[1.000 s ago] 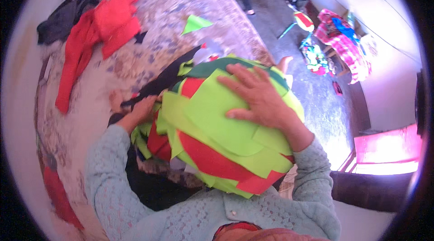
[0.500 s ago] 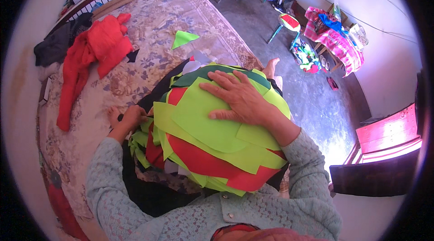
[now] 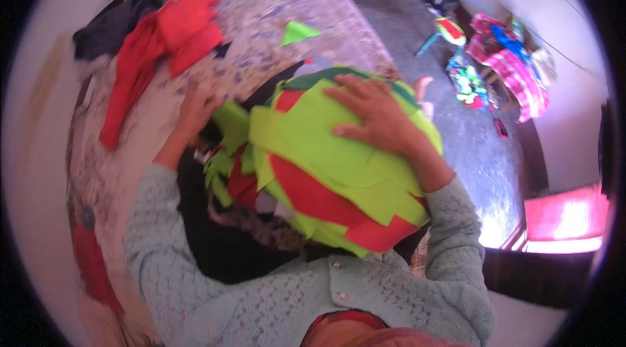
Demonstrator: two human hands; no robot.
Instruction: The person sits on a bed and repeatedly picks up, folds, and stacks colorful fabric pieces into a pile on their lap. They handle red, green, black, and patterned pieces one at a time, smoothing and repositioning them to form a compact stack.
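Note:
A large bulging pile of cut fabric pieces (image 3: 326, 138), mostly lime green with red and dark green among them, rests on my lap. My right hand (image 3: 378, 112) lies flat on its top, fingers apart and pressed to the lime cloth. Left of the pile, my left hand (image 3: 197, 112) is raised over the bed, smeared by motion. Beside its fingertips a green flap of cloth (image 3: 231, 127) stands up; whether the fingers touch it is unclear. Smaller green and red scraps (image 3: 228, 181) hang from the pile's left side.
The patterned bedspread (image 3: 261, 14) carries a red garment (image 3: 163, 47), a dark garment (image 3: 107, 31) and a lime triangle of cloth (image 3: 298, 33). On the floor to the right stand a stool (image 3: 450, 31), a heap of bright scraps (image 3: 471, 85) and a pink checked cloth (image 3: 518, 76).
My left hand has moved away from the pile's left edge, up and forward, and the green flap there has risen. My right hand stays on the pile. The whole view has shifted.

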